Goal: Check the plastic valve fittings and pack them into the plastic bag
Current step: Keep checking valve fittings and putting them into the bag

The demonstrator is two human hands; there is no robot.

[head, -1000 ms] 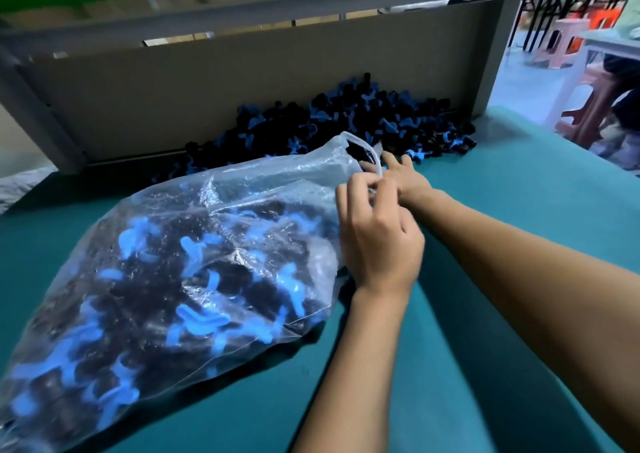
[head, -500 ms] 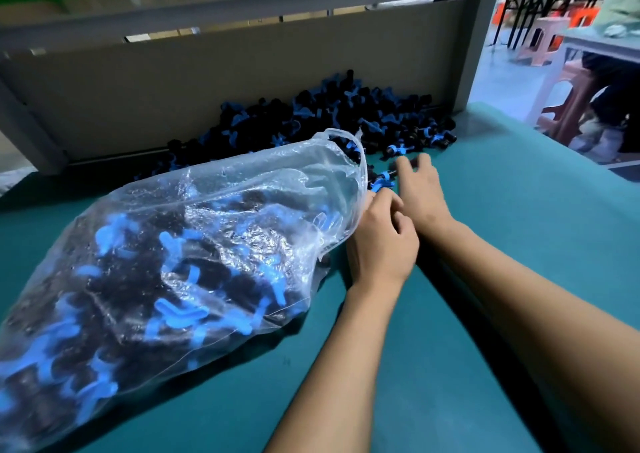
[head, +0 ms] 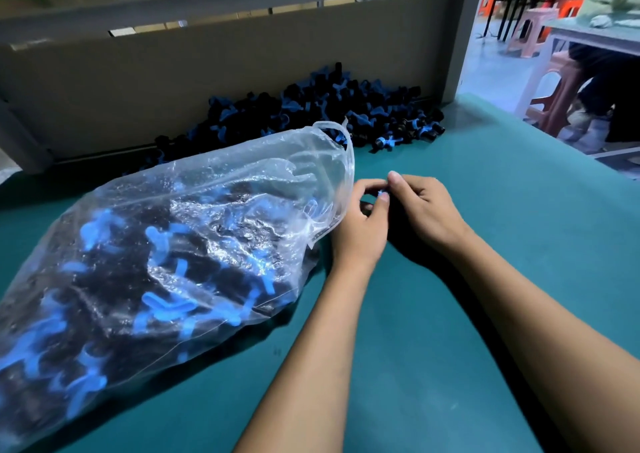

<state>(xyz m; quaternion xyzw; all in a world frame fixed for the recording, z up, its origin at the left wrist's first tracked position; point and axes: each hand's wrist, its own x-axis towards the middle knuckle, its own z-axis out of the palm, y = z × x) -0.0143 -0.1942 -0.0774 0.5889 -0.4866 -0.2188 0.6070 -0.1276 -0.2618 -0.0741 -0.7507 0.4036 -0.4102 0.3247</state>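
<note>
Left hand [head: 360, 225] and right hand [head: 427, 210] meet fingertip to fingertip, pinched on one small valve fitting [head: 382, 194]; its long axis cannot be told, being mostly hidden. Plastic bag [head: 180, 244] lies on the tabletop [head: 450, 348], mouth immediately left of the fitting, nearer the left hand. Loose fittings pile [head: 311, 106] sits beyond.

Dim, bluish indoor light, glare on the plastic bag [head: 194, 231], soft blur and wide-angle bending at the edges.
</note>
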